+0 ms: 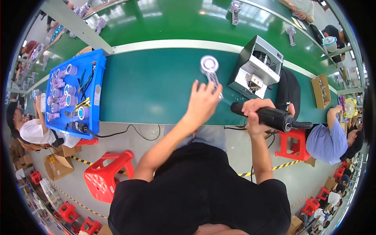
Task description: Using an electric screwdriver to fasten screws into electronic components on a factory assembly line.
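The left hand closes loosely around the stem of a pale lilac metal part with a ring-shaped head; the grip itself is hidden behind the fingers. At three o'clock, the right hand wraps fully around a black electric screwdriver, whose tip is blurred. A grey box-shaped screw feeder stands at one o'clock.
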Action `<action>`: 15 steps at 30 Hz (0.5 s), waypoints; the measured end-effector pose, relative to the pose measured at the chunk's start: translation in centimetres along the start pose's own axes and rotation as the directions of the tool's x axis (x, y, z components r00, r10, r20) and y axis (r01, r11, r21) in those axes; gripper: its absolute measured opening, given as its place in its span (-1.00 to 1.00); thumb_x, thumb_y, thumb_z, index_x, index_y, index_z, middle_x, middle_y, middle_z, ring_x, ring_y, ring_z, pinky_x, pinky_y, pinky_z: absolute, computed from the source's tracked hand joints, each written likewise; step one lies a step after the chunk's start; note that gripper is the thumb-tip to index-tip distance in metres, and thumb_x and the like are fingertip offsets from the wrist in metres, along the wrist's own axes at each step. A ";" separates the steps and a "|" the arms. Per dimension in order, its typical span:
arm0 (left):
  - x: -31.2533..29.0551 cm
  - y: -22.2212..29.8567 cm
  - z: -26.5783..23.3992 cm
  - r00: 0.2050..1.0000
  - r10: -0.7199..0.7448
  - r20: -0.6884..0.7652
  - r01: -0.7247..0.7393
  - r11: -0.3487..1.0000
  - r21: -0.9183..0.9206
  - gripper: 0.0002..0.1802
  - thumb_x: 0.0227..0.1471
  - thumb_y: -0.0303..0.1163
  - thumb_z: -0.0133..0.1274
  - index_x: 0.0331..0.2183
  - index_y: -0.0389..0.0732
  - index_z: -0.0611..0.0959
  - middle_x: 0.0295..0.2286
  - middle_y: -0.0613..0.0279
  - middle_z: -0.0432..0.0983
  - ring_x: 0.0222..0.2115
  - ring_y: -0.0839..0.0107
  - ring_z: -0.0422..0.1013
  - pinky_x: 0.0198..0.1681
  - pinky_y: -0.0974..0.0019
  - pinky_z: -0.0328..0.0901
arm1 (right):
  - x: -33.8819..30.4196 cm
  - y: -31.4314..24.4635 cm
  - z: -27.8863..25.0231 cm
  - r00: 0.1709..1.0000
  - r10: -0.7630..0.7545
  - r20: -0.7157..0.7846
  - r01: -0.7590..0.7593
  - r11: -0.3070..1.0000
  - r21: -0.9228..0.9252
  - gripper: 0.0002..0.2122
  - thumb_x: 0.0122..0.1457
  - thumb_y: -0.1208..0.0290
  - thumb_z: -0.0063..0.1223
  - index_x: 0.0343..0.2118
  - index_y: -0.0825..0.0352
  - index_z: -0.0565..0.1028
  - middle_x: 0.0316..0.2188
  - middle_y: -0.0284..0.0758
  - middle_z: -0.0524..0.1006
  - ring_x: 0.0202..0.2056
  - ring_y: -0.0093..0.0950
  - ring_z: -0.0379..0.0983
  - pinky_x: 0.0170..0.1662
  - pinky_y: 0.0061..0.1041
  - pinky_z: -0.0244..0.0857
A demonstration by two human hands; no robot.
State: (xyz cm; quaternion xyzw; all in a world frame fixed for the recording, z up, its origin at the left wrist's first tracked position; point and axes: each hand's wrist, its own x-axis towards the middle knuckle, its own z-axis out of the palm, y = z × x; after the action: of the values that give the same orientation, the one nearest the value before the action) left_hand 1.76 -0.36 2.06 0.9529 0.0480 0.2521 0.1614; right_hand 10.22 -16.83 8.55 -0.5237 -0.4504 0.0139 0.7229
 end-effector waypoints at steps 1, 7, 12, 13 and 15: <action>1.3 -1.5 -0.5 1.000 -0.004 0.017 0.003 1.000 0.024 -0.55 -0.07 -0.49 0.12 -0.06 -0.26 0.57 -0.21 0.02 0.39 -0.24 0.08 0.42 0.11 -0.17 0.22 | 0.0 -0.4 0.4 0.992 -0.058 -0.111 0.053 0.998 -0.045 -0.52 0.15 0.49 0.23 0.01 0.30 0.17 -0.51 -0.27 0.40 -0.59 -0.48 0.37 -0.45 -0.43 0.39; 13.7 -18.6 1.9 0.993 -0.010 -0.119 0.001 0.997 -0.082 -0.62 -0.07 -0.55 0.11 -0.12 -0.32 0.53 -0.22 -0.14 0.43 -0.13 -0.09 0.40 -0.06 0.04 0.36 | -1.4 1.5 -1.5 0.967 -0.021 -0.255 -0.012 0.992 -0.129 -0.11 0.07 0.56 0.32 0.29 0.15 -0.16 -0.42 -0.22 0.44 -0.53 -0.45 0.44 -0.40 -0.42 0.47; 21.1 -19.5 4.3 0.961 0.031 -0.274 0.069 0.934 0.349 -0.39 -0.04 -0.28 0.23 0.08 -0.14 0.50 -0.03 0.01 0.38 0.10 0.09 0.27 0.22 -0.26 0.06 | -2.2 2.0 -3.4 0.983 -0.023 -0.182 0.018 0.999 -0.028 -0.40 0.03 0.50 0.32 0.03 0.30 0.12 -0.23 -0.04 0.44 -0.36 -0.38 0.51 -0.32 -0.39 0.48; 22.5 -17.9 5.0 0.962 0.106 -0.250 -0.020 0.946 0.323 -0.35 -0.04 -0.23 0.24 0.11 -0.12 0.48 -0.02 -0.01 0.37 0.12 0.08 0.26 0.23 -0.25 0.06 | -1.9 2.1 -4.1 0.985 -0.136 -0.108 0.116 0.978 -0.173 -0.42 -0.01 0.55 0.33 -0.04 0.27 0.14 -0.22 -0.04 0.46 -0.35 -0.36 0.53 -0.32 -0.38 0.48; 24.9 -15.2 8.3 0.971 0.144 -0.189 -0.100 0.969 0.225 -0.30 0.03 -0.11 0.18 0.20 0.05 0.40 0.00 -0.03 0.37 0.14 0.05 0.24 0.24 -0.28 0.04 | -1.0 1.5 -2.7 0.982 -0.068 -0.174 0.065 0.998 -0.020 -0.47 0.00 0.65 0.29 -0.10 0.22 0.13 -0.26 -0.04 0.49 -0.40 -0.37 0.53 -0.35 -0.41 0.49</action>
State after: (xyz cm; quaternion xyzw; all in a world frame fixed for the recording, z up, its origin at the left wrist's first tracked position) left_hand 27.36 15.97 1.79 0.9351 0.0322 0.3511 0.0364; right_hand 12.12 -18.63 6.66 -0.5128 -0.4028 -0.0594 0.7558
